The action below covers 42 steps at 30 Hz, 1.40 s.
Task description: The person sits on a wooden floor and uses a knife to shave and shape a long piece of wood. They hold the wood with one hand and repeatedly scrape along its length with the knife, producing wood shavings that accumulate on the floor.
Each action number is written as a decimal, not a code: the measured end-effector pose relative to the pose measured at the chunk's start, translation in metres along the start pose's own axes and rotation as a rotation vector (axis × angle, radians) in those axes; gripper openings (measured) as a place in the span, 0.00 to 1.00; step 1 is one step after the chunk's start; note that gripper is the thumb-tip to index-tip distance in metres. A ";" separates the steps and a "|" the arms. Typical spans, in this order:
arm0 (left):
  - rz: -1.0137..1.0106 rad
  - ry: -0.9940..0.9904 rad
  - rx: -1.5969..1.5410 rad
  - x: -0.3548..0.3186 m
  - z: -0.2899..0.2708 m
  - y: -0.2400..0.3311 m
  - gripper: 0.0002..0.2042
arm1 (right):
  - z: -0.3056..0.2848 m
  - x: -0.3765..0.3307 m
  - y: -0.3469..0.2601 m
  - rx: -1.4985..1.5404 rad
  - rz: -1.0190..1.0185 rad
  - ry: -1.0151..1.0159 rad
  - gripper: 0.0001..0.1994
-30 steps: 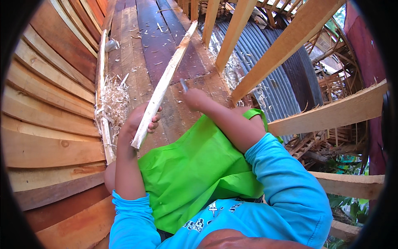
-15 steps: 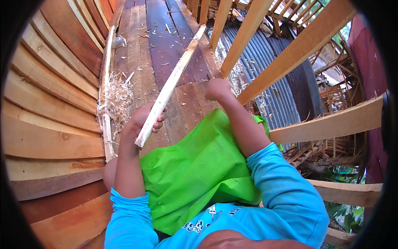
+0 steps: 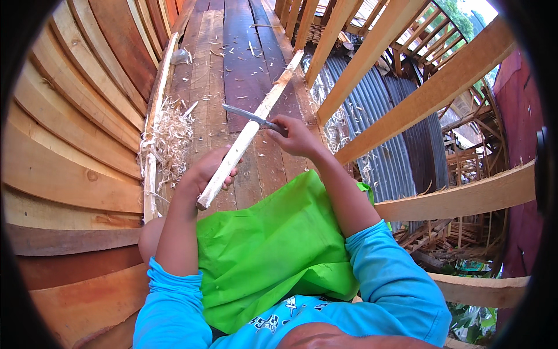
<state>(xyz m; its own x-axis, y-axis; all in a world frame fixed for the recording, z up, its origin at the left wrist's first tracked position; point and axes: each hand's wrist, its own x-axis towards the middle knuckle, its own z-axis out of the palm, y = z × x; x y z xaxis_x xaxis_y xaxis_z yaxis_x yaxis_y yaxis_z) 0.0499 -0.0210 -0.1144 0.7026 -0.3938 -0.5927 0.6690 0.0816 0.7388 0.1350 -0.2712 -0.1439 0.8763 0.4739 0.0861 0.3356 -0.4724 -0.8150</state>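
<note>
My left hand (image 3: 213,170) is wrapped round the lower part of a long pale wooden stick (image 3: 251,129), which slants away up to the right. In my right hand (image 3: 295,137) is a knife (image 3: 247,114), gripped by its handle. Its blade lies across the stick near the middle, pointing left; whether the edge bites into the wood I cannot tell. Much of the stick looks whittled and whitish, with browner patches toward its far end. A bright green cloth (image 3: 273,232) covers my lap, below both hands.
Curly wood shavings (image 3: 173,136) are heaped on the left of the plank floor (image 3: 200,75), beside a pale rail (image 3: 152,122). A board wall (image 3: 70,151) rises at the left. Wooden slats (image 3: 430,87) stand at the right, with corrugated metal sheeting (image 3: 378,139) beyond them.
My right hand has moved forward and turned, bringing the knife blade clearly into sight across the stick. The left hand keeps its hold. The whole view has shifted slightly.
</note>
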 end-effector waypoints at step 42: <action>0.255 -0.126 -0.180 0.000 0.012 -0.025 0.30 | 0.047 0.004 -0.008 0.776 0.505 0.004 0.20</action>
<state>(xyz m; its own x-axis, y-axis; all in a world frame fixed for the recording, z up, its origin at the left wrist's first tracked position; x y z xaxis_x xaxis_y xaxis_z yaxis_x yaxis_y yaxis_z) 0.0301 -0.0334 -0.1289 0.8246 -0.4494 -0.3436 0.5158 0.3480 0.7828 0.1199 -0.2307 -0.1637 0.8575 0.3437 -0.3828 -0.4104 0.0083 -0.9119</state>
